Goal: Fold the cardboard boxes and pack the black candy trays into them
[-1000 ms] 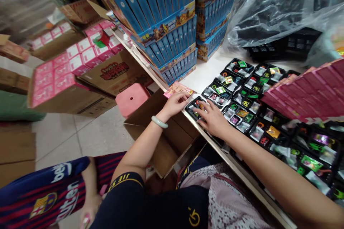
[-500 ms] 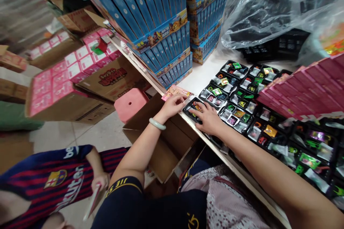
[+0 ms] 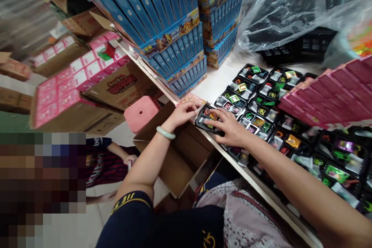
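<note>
A small black plastic tray (image 3: 200, 123) with compartments of colourful little pieces sits at the table's near edge, slightly tilted. My right hand (image 3: 229, 127) grips it from the right, fingers curled over its top. At its left end my left hand (image 3: 184, 114), with a pale bangle on the wrist, has its fingers closed at the end of a flat pink box (image 3: 190, 98). The box is partly hidden behind that hand. Tray and box end meet by the left fingertips. More filled black trays (image 3: 255, 122) lie in rows right of my hands.
Stacked blue boxes (image 3: 171, 38) rise behind the pink box. A row of pink boxes (image 3: 328, 93) stands over the trays at right. Plastic-wrapped black trays (image 3: 285, 19) lie behind. An open carton (image 3: 177, 159) and pink stool (image 3: 141, 113) are below; another person (image 3: 101, 162) is at left.
The black tray has shifted left and tilted against the pink box end, my right hand gripping it. My left hand has moved slightly left. The other person has leaned in at left.
</note>
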Action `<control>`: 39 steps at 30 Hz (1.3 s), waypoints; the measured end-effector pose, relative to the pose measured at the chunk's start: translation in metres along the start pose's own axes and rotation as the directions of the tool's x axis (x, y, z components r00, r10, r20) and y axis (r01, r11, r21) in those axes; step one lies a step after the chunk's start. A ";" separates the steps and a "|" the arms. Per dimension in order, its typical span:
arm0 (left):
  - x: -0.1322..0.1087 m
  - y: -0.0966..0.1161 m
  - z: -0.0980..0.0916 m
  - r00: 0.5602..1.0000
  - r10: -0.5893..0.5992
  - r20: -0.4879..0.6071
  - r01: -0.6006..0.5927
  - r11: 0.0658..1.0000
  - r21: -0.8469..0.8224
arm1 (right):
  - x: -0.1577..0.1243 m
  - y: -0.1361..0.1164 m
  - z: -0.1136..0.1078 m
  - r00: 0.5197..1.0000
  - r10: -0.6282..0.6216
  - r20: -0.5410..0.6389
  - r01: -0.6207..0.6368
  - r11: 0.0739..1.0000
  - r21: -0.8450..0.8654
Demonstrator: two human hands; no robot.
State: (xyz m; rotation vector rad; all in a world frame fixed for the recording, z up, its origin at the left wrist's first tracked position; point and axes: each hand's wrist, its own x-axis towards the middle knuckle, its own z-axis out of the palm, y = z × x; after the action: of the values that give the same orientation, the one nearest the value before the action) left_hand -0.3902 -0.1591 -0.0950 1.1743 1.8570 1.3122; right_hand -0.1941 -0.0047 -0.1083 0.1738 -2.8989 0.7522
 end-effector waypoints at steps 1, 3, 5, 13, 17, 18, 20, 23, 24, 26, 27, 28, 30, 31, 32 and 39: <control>0.000 0.001 0.000 1.000 -0.012 0.003 0.012 1.000 -0.011 | 0.000 0.001 0.000 1.000 0.005 -0.004 -0.005 1.000 -0.001; -0.001 0.003 0.000 0.999 -0.034 0.007 0.034 0.999 -0.042 | 0.000 0.001 0.002 1.000 0.015 -0.014 -0.015 1.000 -0.001; 0.001 0.003 0.001 0.999 -0.052 0.018 0.053 0.997 -0.063 | 0.000 0.002 0.002 0.999 0.029 -0.015 -0.029 1.000 -0.001; 0.007 0.003 -0.003 0.992 -0.083 0.099 0.090 0.993 -0.070 | 0.000 0.001 -0.002 0.996 0.078 -0.037 -0.076 0.995 0.066; 0.012 0.001 0.001 0.999 -0.028 0.040 0.033 0.993 -0.116 | 0.003 0.002 0.002 0.995 0.086 -0.059 -0.085 0.996 0.018; 0.013 0.000 0.003 0.999 -0.016 0.033 0.020 0.992 -0.122 | 0.004 0.003 0.005 0.993 0.093 -0.066 -0.093 0.996 0.009; 0.016 -0.005 0.007 1.000 0.011 0.020 -0.008 0.992 -0.126 | 0.006 0.003 0.011 0.991 0.109 -0.074 -0.109 0.994 -0.004; 0.017 -0.013 0.015 1.000 0.018 0.012 -0.017 0.994 -0.110 | 0.009 0.002 0.018 0.989 0.140 -0.050 -0.141 0.990 -0.025; 0.016 -0.015 0.017 1.000 0.012 0.013 -0.011 0.995 -0.096 | 0.010 0.001 0.020 0.988 0.153 -0.035 -0.155 0.987 -0.034; 0.015 -0.017 0.020 1.000 0.003 0.017 -0.002 0.998 -0.067 | 0.012 -0.002 0.023 0.984 0.181 -0.007 -0.181 0.982 -0.053; 0.015 -0.018 0.021 1.000 0.001 0.023 0.000 0.998 -0.058 | 0.013 -0.003 0.024 0.981 0.191 0.002 -0.191 0.980 -0.062; 0.014 -0.017 0.022 0.999 -0.002 0.034 0.003 0.999 -0.052 | 0.013 -0.004 0.025 0.980 0.199 0.006 -0.199 0.978 -0.070; 0.015 -0.016 0.022 0.998 -0.012 0.065 0.015 0.999 -0.049 | 0.014 -0.004 0.025 0.978 0.209 0.001 -0.208 0.975 -0.080; 0.015 -0.014 0.022 0.997 -0.020 0.075 0.024 0.998 -0.050 | 0.014 -0.003 0.025 0.977 0.212 -0.009 -0.212 0.974 -0.077; 0.016 -0.013 0.021 0.997 -0.030 0.077 0.035 0.998 -0.055 | 0.014 -0.002 0.025 0.977 0.214 -0.022 -0.215 0.974 -0.067; 0.027 -0.010 0.019 0.987 -0.151 0.053 0.158 0.972 -0.172 | 0.020 0.004 0.024 0.970 0.223 -0.099 -0.219 0.975 0.043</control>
State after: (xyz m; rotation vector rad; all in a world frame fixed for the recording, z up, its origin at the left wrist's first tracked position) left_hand -0.3896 -0.1285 -0.1101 0.9379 1.7281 1.3253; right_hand -0.2165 -0.0143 -0.1279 -0.1836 -2.8388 0.8148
